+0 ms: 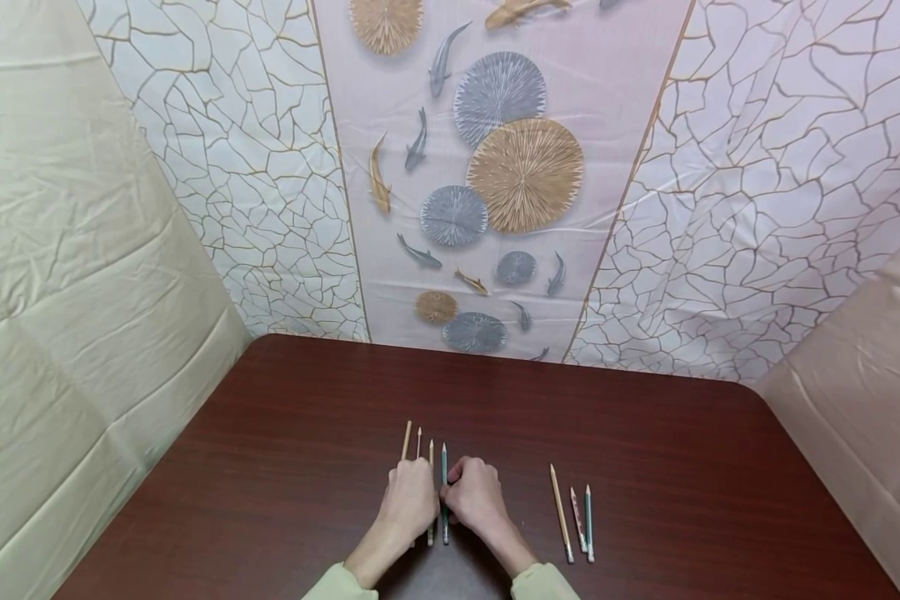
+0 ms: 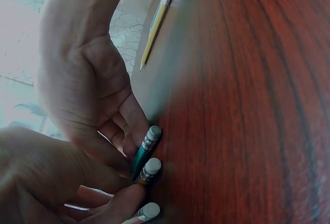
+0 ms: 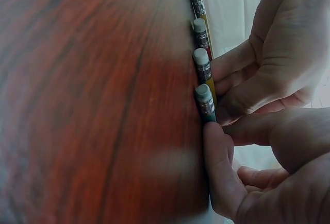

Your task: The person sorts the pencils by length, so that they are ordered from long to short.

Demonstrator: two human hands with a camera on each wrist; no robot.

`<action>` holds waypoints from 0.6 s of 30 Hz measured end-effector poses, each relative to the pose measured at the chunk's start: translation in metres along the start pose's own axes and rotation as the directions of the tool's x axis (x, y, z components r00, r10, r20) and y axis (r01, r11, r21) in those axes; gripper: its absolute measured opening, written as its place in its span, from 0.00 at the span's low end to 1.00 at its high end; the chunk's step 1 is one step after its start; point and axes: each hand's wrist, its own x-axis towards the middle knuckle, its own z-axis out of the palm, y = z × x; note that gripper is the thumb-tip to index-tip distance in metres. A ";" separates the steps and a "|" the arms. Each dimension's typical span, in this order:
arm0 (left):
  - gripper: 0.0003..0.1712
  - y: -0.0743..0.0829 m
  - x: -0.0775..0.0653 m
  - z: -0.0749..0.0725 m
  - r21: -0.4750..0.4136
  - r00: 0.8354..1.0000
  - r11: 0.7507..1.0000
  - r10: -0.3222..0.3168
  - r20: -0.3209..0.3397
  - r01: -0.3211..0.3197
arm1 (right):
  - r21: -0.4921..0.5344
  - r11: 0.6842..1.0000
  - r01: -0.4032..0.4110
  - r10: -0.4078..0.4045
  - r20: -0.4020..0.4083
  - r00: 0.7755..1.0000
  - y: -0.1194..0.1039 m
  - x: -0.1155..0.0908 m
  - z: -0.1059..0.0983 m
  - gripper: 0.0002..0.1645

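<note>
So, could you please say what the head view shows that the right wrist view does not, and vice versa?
Only the head view shows three pencils on the right and the fish-print backdrop. Only the right wrist view plainly shows the pencil row's four eraser ends. Both show the left hand, right hand, table, and the row's teal pencil and yellow pencil.

Dark red-brown table (image 1: 667,450); fish-patterned backdrop (image 1: 525,179); cream cloth (image 1: 60,250) left.

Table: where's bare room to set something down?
Free: table left of the left hand; between right hand and pencil trio; right of that trio; along the far edge. Crowded: four pencils in a row, from left hand to right hand.
</note>
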 end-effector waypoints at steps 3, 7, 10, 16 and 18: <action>0.13 -0.001 0.000 0.000 0.004 1.000 1.000 0.012 0.002 -0.012 | 0.004 1.000 -0.003 0.003 0.004 1.000 0.000 0.000 0.000 0.05; 0.16 -0.001 0.000 -0.001 0.003 1.000 1.000 0.028 0.001 -0.028 | 0.007 1.000 0.002 -0.002 0.000 1.000 0.002 0.000 0.001 0.05; 0.18 -0.001 -0.001 -0.003 0.005 0.999 0.999 0.039 -0.004 -0.039 | 0.008 1.000 0.006 -0.006 -0.003 1.000 0.003 0.000 0.001 0.06; 0.20 0.000 -0.002 -0.004 0.005 0.999 0.999 0.042 -0.010 -0.042 | 0.025 1.000 0.013 -0.013 0.002 1.000 0.004 0.000 0.000 0.06; 0.20 0.001 -0.002 -0.005 0.003 0.999 0.999 0.037 -0.010 -0.037 | 0.027 0.999 0.020 -0.020 0.003 1.000 0.004 0.000 0.000 0.06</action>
